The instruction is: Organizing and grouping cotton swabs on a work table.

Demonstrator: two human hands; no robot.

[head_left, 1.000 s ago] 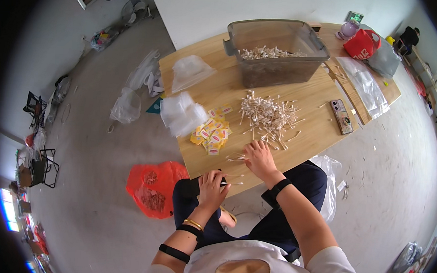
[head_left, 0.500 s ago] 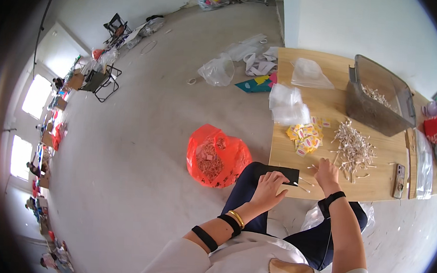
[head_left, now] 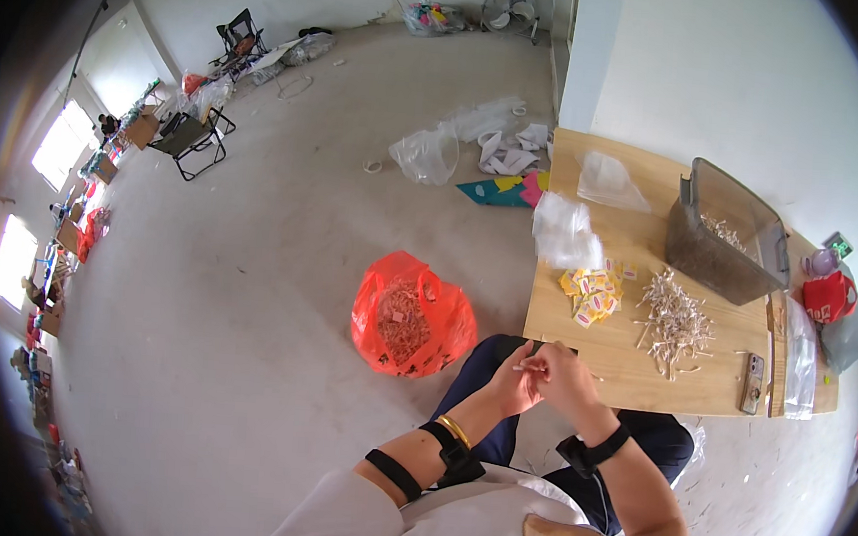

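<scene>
My left hand [head_left: 511, 383] and my right hand [head_left: 561, 382] meet above my lap at the table's near left corner. Both have their fingers closed, tips touching. Something thin and pale shows between them, too small to make out. Behind them, a black flat piece [head_left: 565, 352] shows partly at the table edge. To the right on the table lies a loose pile of white double-ended sticks, like cotton swabs [head_left: 676, 320]. Beside it is a heap of small yellow and white printed cards [head_left: 592, 293].
A grey plastic bin [head_left: 720, 254] holding more sticks stands at the table's back right. Clear bags [head_left: 566, 229] lie at its left edge, and a phone [head_left: 753, 383] at the right. A red plastic bag [head_left: 367, 318] with pinkish contents stands on the floor to my left.
My right hand has moved left from beside the swab pile to my left hand. The left hand has turned and its fingers have closed. The view has tilted slightly.
</scene>
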